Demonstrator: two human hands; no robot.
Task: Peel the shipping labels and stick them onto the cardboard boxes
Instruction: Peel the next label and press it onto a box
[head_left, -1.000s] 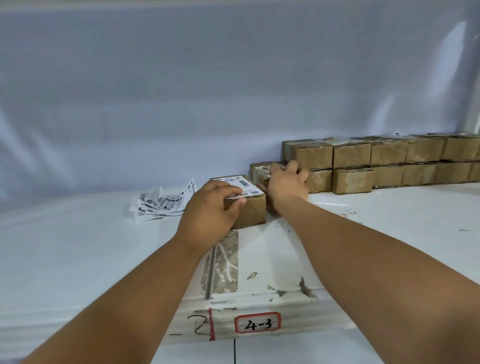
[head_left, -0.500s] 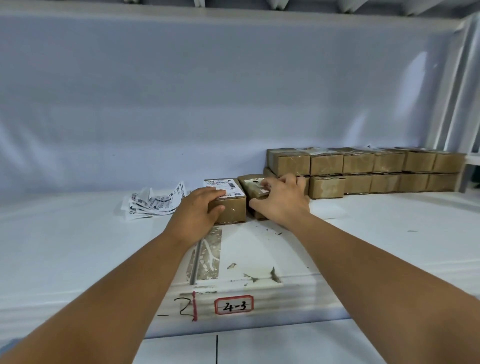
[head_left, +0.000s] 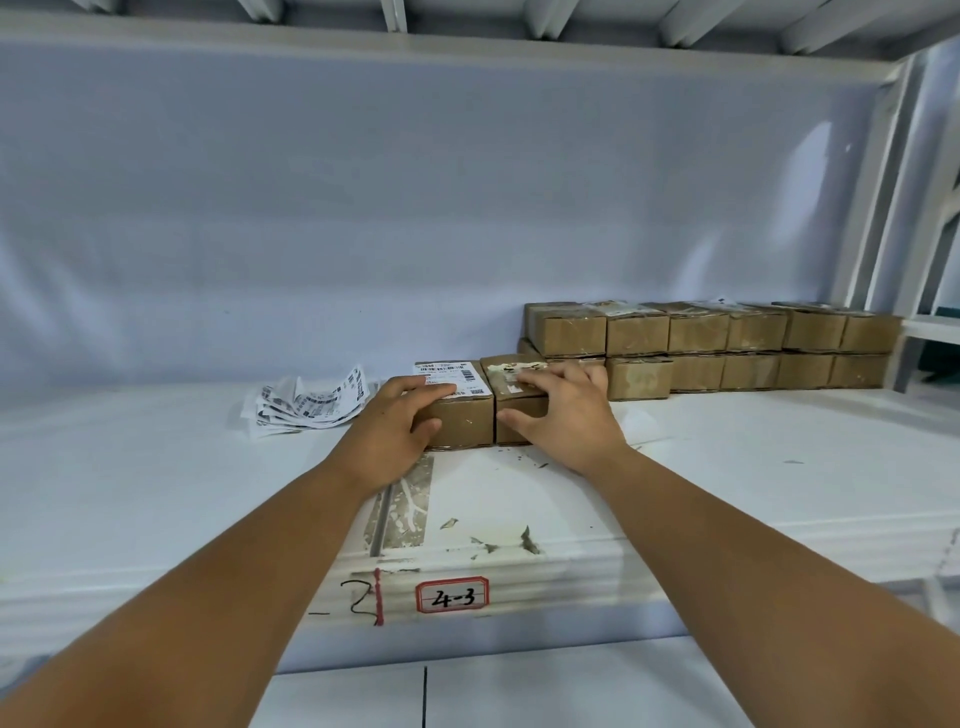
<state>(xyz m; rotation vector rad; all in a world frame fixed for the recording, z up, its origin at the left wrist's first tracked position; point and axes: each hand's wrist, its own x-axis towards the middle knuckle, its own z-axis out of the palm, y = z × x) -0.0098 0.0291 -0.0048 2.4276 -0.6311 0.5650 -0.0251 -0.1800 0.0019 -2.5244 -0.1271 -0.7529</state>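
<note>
On the shelf, the left hand curls over the labelled box, the right hand over the bare box beside it; I'd square that one up near before peeling from the labels lying left.
</note>
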